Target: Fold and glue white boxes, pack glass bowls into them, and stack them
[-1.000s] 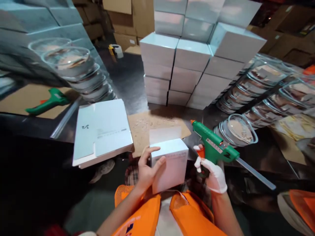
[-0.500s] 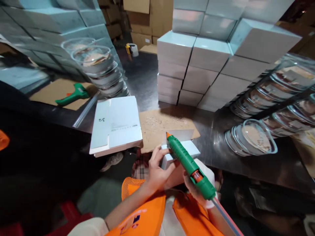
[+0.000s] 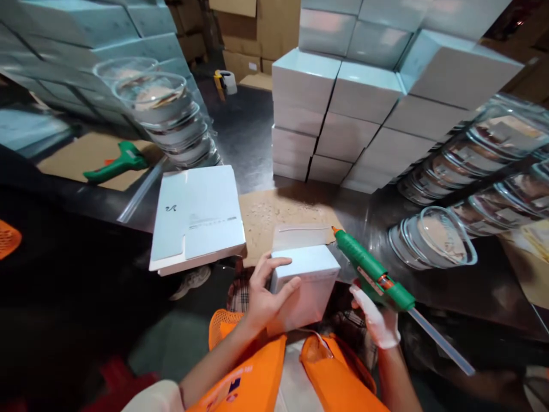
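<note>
A small white box (image 3: 309, 293) stands near the table's front edge, its lid flap (image 3: 300, 237) raised on the far side. A thin line runs along the flap's top. My left hand (image 3: 266, 292) grips the box's left side, thumb on the near face and fingers over the top. In a white glove, my right hand (image 3: 376, 319) holds a green glue gun (image 3: 364, 260), partly hiding the handle. Its orange nozzle is just beyond the flap's right end, and a clear glue stick (image 3: 444, 341) sticks out of its back.
Cardboard (image 3: 261, 220) lies under the work. White boxes (image 3: 304, 86) are stacked behind it. To the left lie a flat white box (image 3: 201, 212) and another green glue gun (image 3: 118, 163). Round clear tubs (image 3: 441, 234) stand at right, more tubs (image 3: 171, 126) at left. A tape dispenser (image 3: 226, 83) sits farther back.
The glue gun in my right hand has moved right, from the flap's left end to past its right end. More of the box shows. My left hand stays on the box.
</note>
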Demonstrator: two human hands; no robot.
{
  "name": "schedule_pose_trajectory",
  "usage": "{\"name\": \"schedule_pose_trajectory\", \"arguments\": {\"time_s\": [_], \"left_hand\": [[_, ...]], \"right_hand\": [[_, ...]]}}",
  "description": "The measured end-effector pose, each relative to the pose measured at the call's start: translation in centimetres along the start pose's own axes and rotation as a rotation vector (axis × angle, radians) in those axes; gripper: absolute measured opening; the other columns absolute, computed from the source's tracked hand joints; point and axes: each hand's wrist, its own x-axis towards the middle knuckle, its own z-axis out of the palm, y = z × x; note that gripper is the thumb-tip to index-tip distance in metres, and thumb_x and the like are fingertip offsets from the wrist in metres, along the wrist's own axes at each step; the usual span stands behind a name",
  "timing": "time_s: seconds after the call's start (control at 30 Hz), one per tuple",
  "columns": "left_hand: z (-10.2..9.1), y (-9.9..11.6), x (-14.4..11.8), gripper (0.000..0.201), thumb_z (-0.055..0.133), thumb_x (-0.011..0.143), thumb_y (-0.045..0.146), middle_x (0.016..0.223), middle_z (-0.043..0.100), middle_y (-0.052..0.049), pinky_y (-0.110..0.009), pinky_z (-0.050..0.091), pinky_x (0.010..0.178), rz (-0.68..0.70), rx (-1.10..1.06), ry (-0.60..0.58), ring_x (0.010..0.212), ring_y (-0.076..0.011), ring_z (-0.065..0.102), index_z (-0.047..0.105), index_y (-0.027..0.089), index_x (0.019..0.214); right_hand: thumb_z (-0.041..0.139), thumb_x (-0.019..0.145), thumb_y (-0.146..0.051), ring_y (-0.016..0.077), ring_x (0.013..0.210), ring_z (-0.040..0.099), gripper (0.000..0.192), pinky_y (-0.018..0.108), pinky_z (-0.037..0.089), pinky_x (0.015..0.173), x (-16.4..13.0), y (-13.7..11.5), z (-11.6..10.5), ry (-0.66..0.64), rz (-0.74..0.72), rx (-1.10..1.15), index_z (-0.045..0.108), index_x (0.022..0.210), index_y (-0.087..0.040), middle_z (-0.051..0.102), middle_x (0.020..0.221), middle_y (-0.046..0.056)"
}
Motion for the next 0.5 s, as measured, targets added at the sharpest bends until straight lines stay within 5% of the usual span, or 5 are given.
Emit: {"name": "schedule_pose_trajectory", "arguments": {"time_s": [0.2,0.3,0.4,0.5], "left_hand": [[-0.3,-0.1,0.4,0.037,0.085,0.080,0.054,0.109,0.075,-0.007,-0.037,0.054,0.099,-0.071,-0.085,0.004,0.110,-0.0279,0.070,0.079,0.024,0.100],[-0.3,0.4,0.5,0.038,0.085,0.079,0.054,0.106,0.075,-0.006,-0.034,0.056,0.088,-0.073,-0.130,0.002,0.099,-0.0251,0.071,0.078,0.023,0.099],[-0.5,0.8,0.6,0.037,0.084,0.080,0.054,0.099,0.074,-0.004,-0.030,0.055,0.076,-0.074,-0.156,0.003,0.088,-0.0216,0.070,0.077,0.023,0.098],[-0.2,0.9,0.7,0.040,0.086,0.077,0.057,0.096,0.073,-0.004,-0.030,0.054,0.075,-0.070,-0.186,-0.018,0.085,-0.0213,0.069,0.078,0.023,0.097]], "right_hand": [[0.079,0.074,-0.064,0.0157,0.040,0.053,0.058,0.026,0.043,0.040,4.8,-0.8,1.2,-0.121,0.327,0.282,0.084,0.099,-0.013,0.063,0.049,0.001],[0.067,0.083,-0.071,0.0206,0.048,0.065,0.064,0.032,0.054,0.049,7.3,-1.0,0.6,-0.163,0.456,0.271,0.081,0.091,-0.010,0.075,0.064,0.012],[0.061,0.090,-0.069,0.0244,0.049,0.067,0.058,0.035,0.056,0.050,8.1,-1.3,-1.5,-0.136,0.470,0.024,0.077,0.074,-0.016,0.073,0.059,0.012],[0.078,0.083,-0.057,0.0234,0.058,0.070,0.040,0.031,0.054,0.054,7.2,-2.9,-2.7,-0.032,0.315,-0.082,0.075,0.066,-0.020,0.072,0.059,0.007]]}}
